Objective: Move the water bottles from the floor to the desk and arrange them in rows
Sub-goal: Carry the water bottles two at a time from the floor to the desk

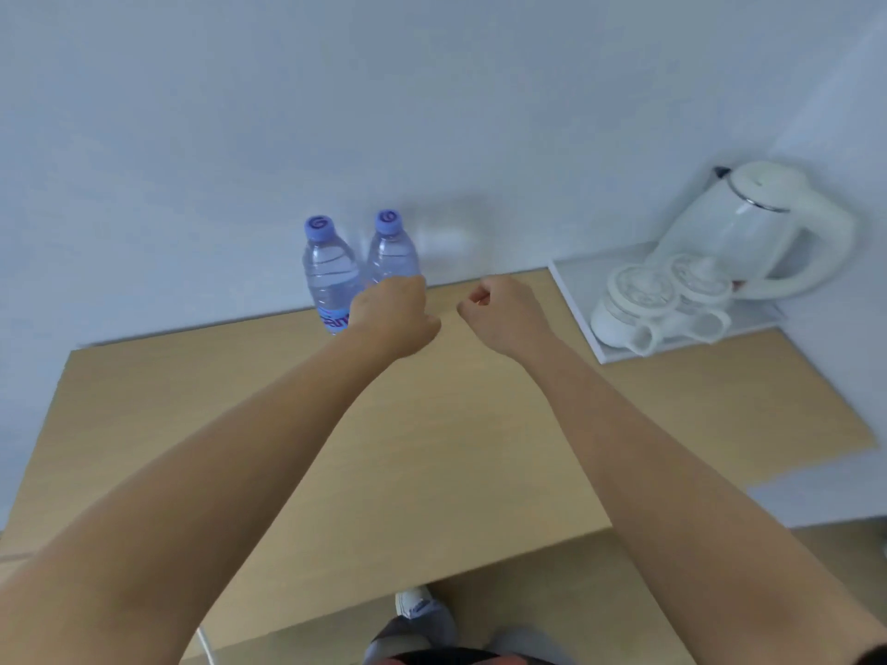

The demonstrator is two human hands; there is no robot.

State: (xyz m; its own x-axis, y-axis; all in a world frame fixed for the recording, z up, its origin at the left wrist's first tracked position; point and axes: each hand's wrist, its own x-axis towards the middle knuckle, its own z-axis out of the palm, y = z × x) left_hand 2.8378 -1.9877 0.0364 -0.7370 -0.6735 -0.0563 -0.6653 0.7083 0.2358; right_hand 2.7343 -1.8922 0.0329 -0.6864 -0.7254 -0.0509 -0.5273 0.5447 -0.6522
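Two bottles upright at the desk's back edge.
My left hand (391, 316) grips the right clear plastic purple-capped bottle (392, 249) on the light wooden desk (408, 448), beside its twin (329, 271); my right hand (504, 312) is clenched, empty.

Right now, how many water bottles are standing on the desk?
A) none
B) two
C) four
B: two water bottles stand side by side at the back edge of the desk by the wall, the left bottle and the right bottle, which the left hand is around.
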